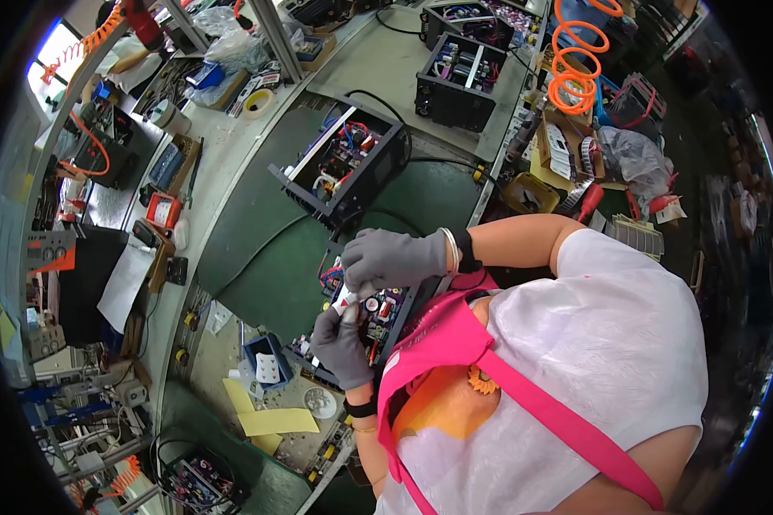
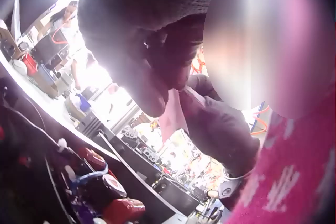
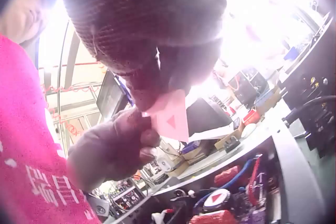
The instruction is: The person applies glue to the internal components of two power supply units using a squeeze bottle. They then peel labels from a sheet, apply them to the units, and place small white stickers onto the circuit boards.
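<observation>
Between my two grey-gloved hands is a small white label (image 3: 176,121) with a red triangle on it. My right hand (image 1: 388,259) pinches its upper end in the head view. From the other side my left hand (image 1: 342,348) pinches it between thumb and fingers. In the left wrist view the pale label (image 2: 173,116) hangs between both sets of fingertips. Just beneath the hands lies an open black device (image 1: 410,322) with a crowded circuit board. A round white part (image 3: 216,199) with a red triangle sits inside it, beside red blocks and a blue wire.
Another open black unit (image 1: 343,163) stands farther along the green bench, with more units (image 1: 459,81) behind it. A blue box (image 1: 268,360), yellow paper (image 1: 279,421) and a clear round dish (image 1: 320,402) lie left of the device. Orange coiled hose (image 1: 580,60) hangs above.
</observation>
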Motion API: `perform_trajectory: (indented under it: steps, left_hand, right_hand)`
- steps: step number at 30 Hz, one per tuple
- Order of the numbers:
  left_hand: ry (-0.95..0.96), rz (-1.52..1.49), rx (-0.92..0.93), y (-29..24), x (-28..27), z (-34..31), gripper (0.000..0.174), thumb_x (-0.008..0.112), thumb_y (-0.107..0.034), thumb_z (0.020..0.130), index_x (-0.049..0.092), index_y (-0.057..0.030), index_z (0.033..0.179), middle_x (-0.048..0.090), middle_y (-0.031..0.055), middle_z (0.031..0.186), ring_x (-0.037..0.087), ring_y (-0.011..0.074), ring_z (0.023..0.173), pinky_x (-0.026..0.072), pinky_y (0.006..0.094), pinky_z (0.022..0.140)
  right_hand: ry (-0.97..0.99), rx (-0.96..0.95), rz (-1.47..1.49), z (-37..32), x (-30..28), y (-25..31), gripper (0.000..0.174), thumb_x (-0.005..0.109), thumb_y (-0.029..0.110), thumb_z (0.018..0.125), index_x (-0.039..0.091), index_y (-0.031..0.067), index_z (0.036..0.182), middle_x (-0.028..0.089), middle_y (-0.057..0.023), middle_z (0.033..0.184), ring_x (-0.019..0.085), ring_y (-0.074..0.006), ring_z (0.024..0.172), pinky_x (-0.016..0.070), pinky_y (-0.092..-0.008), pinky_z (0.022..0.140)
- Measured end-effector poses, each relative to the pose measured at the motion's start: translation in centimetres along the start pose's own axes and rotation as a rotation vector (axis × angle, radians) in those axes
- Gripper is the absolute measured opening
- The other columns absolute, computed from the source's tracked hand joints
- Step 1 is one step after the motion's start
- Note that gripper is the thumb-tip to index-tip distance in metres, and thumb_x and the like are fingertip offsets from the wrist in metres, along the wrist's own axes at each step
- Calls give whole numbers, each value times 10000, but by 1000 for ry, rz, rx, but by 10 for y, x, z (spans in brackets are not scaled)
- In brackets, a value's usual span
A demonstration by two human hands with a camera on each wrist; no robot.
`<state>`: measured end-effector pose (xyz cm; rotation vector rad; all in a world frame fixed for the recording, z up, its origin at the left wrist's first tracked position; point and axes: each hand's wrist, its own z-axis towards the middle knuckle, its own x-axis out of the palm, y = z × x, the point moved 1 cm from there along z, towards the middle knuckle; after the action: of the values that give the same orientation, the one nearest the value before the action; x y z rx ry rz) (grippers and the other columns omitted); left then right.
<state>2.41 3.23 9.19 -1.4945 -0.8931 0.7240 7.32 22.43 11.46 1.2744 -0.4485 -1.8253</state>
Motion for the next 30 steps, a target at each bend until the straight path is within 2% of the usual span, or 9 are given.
perform_trajectory:
  steps: [4,8,12,18,21,25,27,28,30]
  left_hand:
    - [-139,47,-46,-7,-2,1,226,646,-149,881,636,57,975,663,85,873,629,141,750,504,251,672]
    - [-432,-28,140,-17,-31,-4,262,625,-183,900,633,48,1022,659,90,932,617,154,815,507,269,721]
    - [-791,224,225,8,-99,-8,363,633,-200,906,572,57,1156,623,120,1085,586,174,913,487,293,807]
    - [-803,424,138,35,-123,-31,395,639,-225,905,560,69,1157,610,162,1121,566,223,1004,456,338,900]
    - [-785,479,68,50,-124,-47,445,633,-278,910,551,76,1167,612,177,1109,579,226,1000,458,336,900]
    - [-812,413,58,24,-101,-68,369,578,-251,938,580,80,1101,622,145,1030,577,202,916,464,318,832]
    - [-733,305,40,-3,-87,-76,329,538,-214,952,595,85,1078,633,126,997,573,192,899,464,316,828]
    - [-643,387,96,-22,-72,-74,256,522,-146,937,611,76,1027,627,100,953,554,162,872,453,296,784]
    - [-457,521,169,-41,-53,-70,178,568,-55,881,628,54,1009,622,78,966,547,147,861,424,256,782]
  right_hand:
    - [-200,415,313,12,-53,-52,101,691,133,773,669,54,832,639,-35,773,615,-144,759,481,-308,702]
    - [-459,709,-226,-9,-108,-166,243,723,274,736,693,59,847,633,-114,860,610,-271,853,460,-377,774]
    - [-574,817,-300,-2,-105,-172,195,716,260,737,695,86,823,619,-112,923,604,-292,890,456,-376,780]
    - [-536,773,-546,5,-99,-179,257,700,215,751,654,91,971,615,-126,950,595,-326,902,462,-413,794]
    - [-718,737,-599,4,-99,-191,382,699,185,753,584,90,1105,612,-135,974,599,-330,906,471,-420,791]
    - [-831,582,-314,6,-99,-157,413,696,105,742,565,58,1130,602,-157,938,610,-307,851,488,-392,767]
    - [-680,447,-36,23,-81,-105,266,684,63,803,611,17,1054,629,-66,951,610,-127,801,512,-281,725]
    - [-526,353,215,32,-70,-68,240,669,61,812,626,25,1046,637,-53,954,610,-121,833,511,-284,736]
    - [-112,159,102,44,-44,-14,208,667,86,795,649,57,1000,638,-71,934,631,-170,860,510,-298,756]
